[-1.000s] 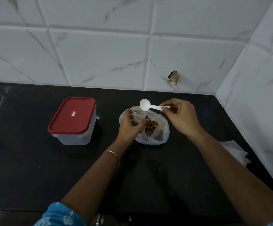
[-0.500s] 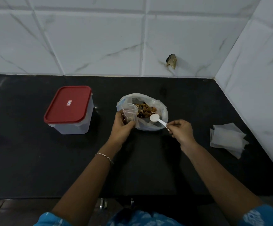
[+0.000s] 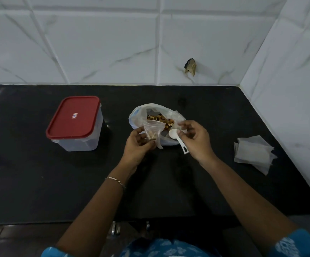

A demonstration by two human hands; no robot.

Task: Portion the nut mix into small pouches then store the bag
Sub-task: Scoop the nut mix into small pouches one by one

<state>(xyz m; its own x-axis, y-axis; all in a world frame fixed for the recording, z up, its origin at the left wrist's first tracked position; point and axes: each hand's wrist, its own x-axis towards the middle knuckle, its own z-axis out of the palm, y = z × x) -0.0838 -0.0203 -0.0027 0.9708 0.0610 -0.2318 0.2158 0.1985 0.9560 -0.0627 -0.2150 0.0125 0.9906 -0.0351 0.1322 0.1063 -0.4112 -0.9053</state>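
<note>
A: Where is the nut mix now?

B: It lies in the open plastic bag [image 3: 156, 115] on the black bench [image 3: 39, 182], toward the back edge and a little right of the middle. Just in front of the bag, the left hand [image 3: 135, 145] pinches a small clear pouch [image 3: 153, 131] between thumb and fingers. A few nuts sit at the bottom of the pouch.

A: And the other hand?

B: The right hand [image 3: 195, 140] holds a white spoon [image 3: 177, 138] with the fingers curled around its handle. The bowl of the spoon looks empty and is just beside the pouch.

A: Is there room to move?

B: Yes. The front part of the bench is bare. A container with a red lid [image 3: 74, 119] stands well apart to the left, and a pile of pouches [image 3: 252, 154] lies near the right edge, by the wall corner.

A: What differs from half a second ago?

B: Then the spoon reached into the bag; now it is out, close to the pouch. The pouch mouth was round and is now flatter.

A: Anything unclear?

B: The left fingers hide the lower pouch, and the bag's front side is behind both hands.
</note>
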